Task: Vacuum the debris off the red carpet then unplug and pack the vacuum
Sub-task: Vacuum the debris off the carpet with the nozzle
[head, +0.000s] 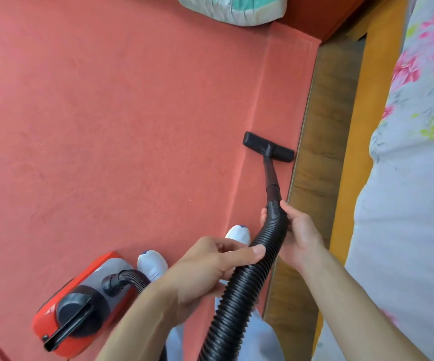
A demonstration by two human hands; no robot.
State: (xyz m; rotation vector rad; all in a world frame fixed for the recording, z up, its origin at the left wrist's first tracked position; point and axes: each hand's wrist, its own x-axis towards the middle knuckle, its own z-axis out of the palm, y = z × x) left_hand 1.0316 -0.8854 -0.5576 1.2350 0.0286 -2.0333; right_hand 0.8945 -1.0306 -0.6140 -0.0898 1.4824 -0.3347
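No writing, brand or number is legible on the vacuum (80,303) or elsewhere.

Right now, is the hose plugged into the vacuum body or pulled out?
Plugged in. The end fitting of the black hose sits in the socket on the red vacuum body, with no gap showing.

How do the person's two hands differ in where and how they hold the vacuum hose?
The right hand holds the hose far up, just below the rigid wand; the left hand holds it lower, nearer the person. The right hand's fingers wrap round it; the left hand's thumb lies across it. Both grip the same ribbed black hose.
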